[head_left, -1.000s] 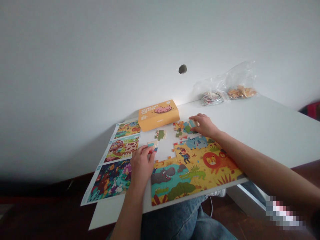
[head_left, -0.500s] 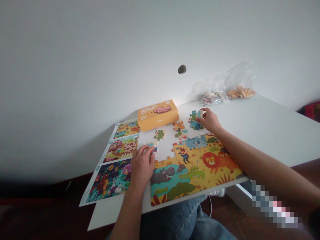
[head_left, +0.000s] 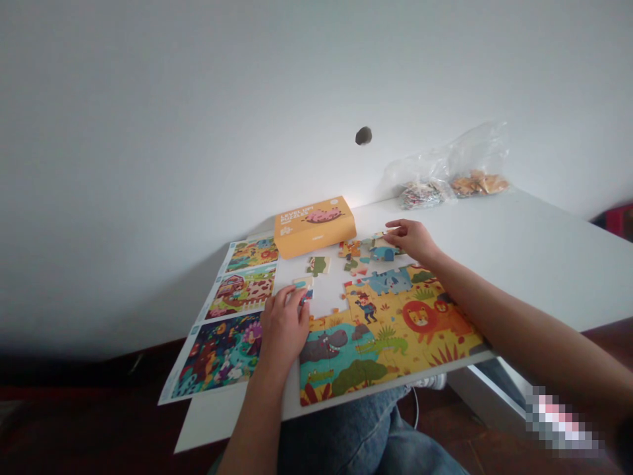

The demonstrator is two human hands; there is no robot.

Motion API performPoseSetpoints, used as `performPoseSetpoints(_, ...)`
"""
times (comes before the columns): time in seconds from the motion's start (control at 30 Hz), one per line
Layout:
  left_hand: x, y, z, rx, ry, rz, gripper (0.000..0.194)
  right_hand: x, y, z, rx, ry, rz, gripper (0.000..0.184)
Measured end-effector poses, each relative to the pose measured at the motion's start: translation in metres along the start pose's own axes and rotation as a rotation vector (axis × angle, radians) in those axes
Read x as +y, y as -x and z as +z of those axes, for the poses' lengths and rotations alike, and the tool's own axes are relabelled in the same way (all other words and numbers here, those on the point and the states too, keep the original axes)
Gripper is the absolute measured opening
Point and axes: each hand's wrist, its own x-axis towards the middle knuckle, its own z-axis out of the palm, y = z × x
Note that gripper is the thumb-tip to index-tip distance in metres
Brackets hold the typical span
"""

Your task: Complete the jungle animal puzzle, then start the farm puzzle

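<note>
A partly joined animal jigsaw puzzle [head_left: 386,330] lies on the white table, showing lions, a hippo, crocodiles and an explorer. My left hand [head_left: 285,323] is at its left edge, fingers closed on a puzzle piece [head_left: 303,285] with pale and blue patches. Behind the puzzle, my right hand [head_left: 413,241] pinches a puzzle piece [head_left: 378,241], mostly hidden and blurred. Just below those fingers lies a blue elephant piece [head_left: 383,254]. Loose nearby are an orange piece [head_left: 351,249] and a green-and-cream piece [head_left: 319,265].
A yellow puzzle box [head_left: 316,227] lies at the back by the wall. To the left, a printed sheet [head_left: 198,330] with three pictures overhangs the table edge. Two clear plastic bags [head_left: 445,178] of pieces stand at the back right of the table [head_left: 534,264].
The green-and-blue piece in my right hand has turned and shifted slightly left and down, toward the other loose pieces. My left hand has stayed nearly still.
</note>
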Motion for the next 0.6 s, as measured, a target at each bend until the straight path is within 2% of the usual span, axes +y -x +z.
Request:
performPoseSetpoints(0.3, 0.0011, 0.0006, -0.0002, -0.001, -0.010, 0.002, 0.030, -0.0031, -0.0001, -0.0001, 0.013, -0.214, 0.020, 0.035)
performPoseSetpoints(0.6, 0.0025, 0.0012, 0.0009, -0.032, -0.050, 0.015, 0.034, -0.0019, -0.0026, 0.0000, 0.002, -0.214, -0.048, 0.029)
